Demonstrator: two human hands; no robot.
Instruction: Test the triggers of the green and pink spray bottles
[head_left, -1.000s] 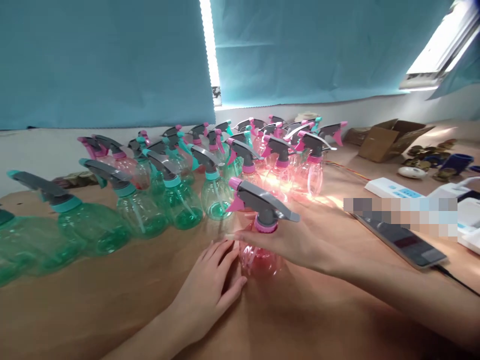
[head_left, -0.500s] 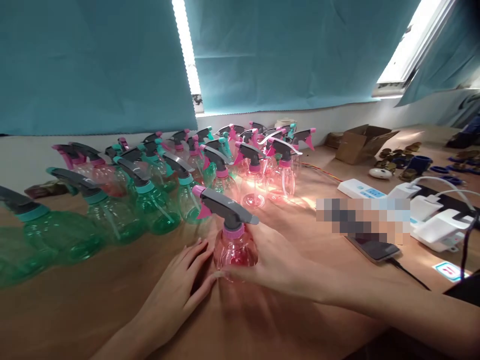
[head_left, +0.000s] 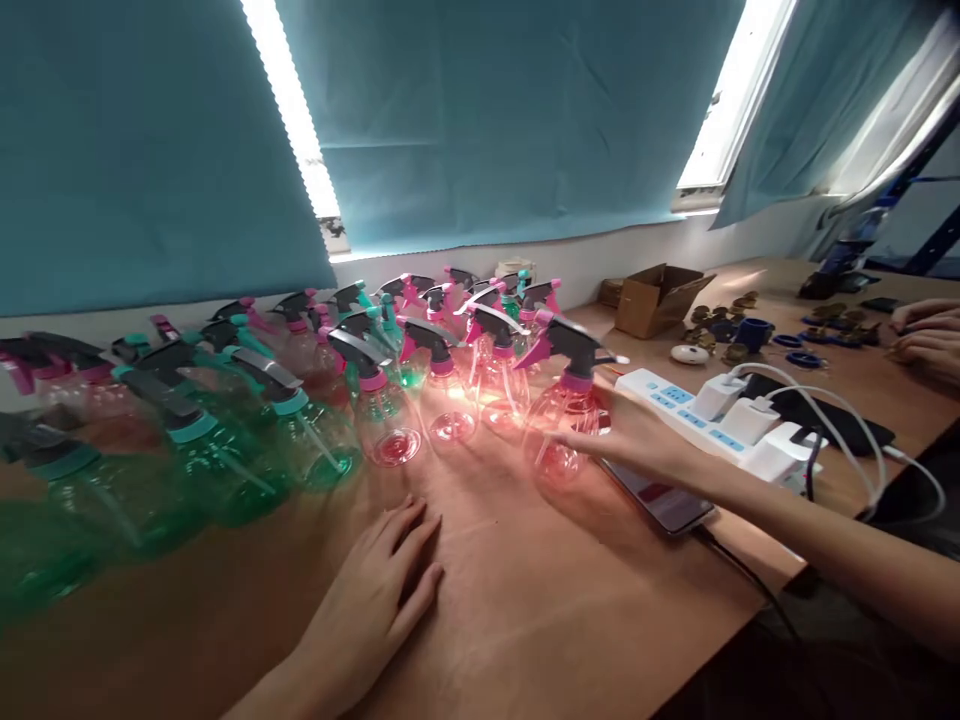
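Note:
My right hand point(head_left: 611, 430) is wrapped around the body of a clear pink spray bottle point(head_left: 559, 435) with a grey and pink trigger head. The bottle stands roughly upright at the right end of the front row; part of its far side is hidden by my fingers. Flat on the wooden table point(head_left: 517, 610) lies my left hand point(head_left: 382, 580), fingers stretched out, holding nothing. Ahead of it are another pink spray bottle point(head_left: 390, 425) and a green spray bottle point(head_left: 319, 440). Several more pink and green ones stand in rows behind and to the left.
Right of the held bottle are a phone point(head_left: 660, 495) on a cable and a white power strip point(head_left: 679, 410) with chargers. Farther back stand an open cardboard box point(head_left: 656, 300) and blue rings point(head_left: 802, 360). Another person's hand point(head_left: 930, 335) shows at the right edge.
My right hand has carried the pink spray bottle away from my left hand, to the right and farther back. My left hand stays on the table. The view has turned right.

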